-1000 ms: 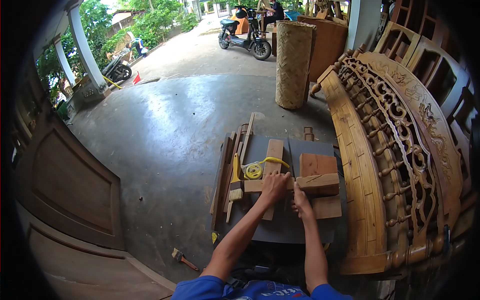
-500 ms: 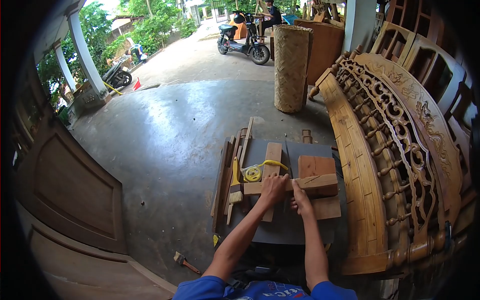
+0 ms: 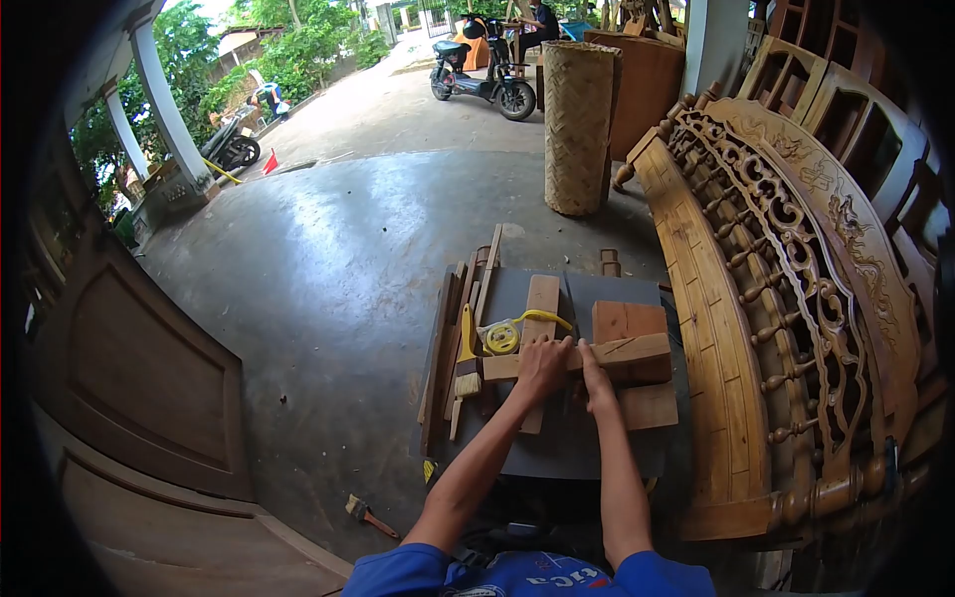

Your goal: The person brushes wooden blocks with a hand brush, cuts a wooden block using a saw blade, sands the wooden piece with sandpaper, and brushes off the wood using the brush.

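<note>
A pale wooden bar [image 3: 637, 350] lies crosswise over the work surface. My left hand [image 3: 544, 366] is closed over its middle from above, knuckles up. Right beside it, my right hand [image 3: 595, 376] grips the bar from the near side, with its fingers partly hidden underneath. Under the bar runs a flat wooden board [image 3: 541, 297], pointing away from me. A reddish wooden block [image 3: 629, 320] sits behind the bar's right part, and another wood piece [image 3: 649, 407] lies in front. Left of my hands are a yellow tape measure [image 3: 501, 337] and a yellow-handled paintbrush [image 3: 467, 356].
Long wooden strips [image 3: 438, 373] line the table's left side. A second brush [image 3: 370, 516] lies on the floor. Carved wooden furniture [image 3: 786, 298] stands close on the right, door panels [image 3: 149, 368] on the left. Beyond are a woven roll [image 3: 579, 129], a scooter [image 3: 484, 80] and a seated person.
My right hand has shifted slightly up and inward against the bar, closer to my left hand. The bar stays in nearly the same place; the view has moved a little.
</note>
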### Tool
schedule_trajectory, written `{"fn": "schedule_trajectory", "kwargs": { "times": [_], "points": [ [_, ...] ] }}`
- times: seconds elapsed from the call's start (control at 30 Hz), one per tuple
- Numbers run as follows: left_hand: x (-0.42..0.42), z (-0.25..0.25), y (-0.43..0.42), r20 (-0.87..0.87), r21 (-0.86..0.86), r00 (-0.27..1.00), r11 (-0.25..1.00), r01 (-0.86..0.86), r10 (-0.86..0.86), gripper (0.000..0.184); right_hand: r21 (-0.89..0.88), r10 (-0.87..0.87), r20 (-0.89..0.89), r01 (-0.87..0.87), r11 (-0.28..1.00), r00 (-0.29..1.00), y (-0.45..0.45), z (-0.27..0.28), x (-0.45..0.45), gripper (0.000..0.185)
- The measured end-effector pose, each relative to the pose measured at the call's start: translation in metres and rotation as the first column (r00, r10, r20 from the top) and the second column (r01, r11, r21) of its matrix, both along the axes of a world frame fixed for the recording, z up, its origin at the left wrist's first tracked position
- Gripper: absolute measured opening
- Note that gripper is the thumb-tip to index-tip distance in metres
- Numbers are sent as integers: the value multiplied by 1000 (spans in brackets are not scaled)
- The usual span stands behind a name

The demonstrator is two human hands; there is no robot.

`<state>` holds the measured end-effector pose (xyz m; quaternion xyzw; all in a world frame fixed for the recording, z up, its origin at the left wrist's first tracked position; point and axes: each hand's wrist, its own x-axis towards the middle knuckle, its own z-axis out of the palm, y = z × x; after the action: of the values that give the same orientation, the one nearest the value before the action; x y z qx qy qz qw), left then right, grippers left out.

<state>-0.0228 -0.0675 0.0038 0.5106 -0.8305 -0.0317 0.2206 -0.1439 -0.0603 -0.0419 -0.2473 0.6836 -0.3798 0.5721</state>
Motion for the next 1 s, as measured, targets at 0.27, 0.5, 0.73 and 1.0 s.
{"fn": "schedule_trajectory", "kwargs": {
  "times": [0.27,0.5,0.73,1.0],
  "points": [
    [-1,2,2,62,41,998,999,-26,23,24,40,55,-8,-54,998,998,18,24,0,69],
    [-4,0,3,97,2,992,997,-75,74,18,60,69,209,-83,995,976,58,29,-4,62],
    [-6,-8,-1,75,17,994,997,-81,80,25,154,107,209,-141,978,972,183,36,-19,71],
    [-5,-1,2,90,5,995,999,-49,49,21,-144,91,-204,-122,982,975,231,35,-22,52]
  ]
}}
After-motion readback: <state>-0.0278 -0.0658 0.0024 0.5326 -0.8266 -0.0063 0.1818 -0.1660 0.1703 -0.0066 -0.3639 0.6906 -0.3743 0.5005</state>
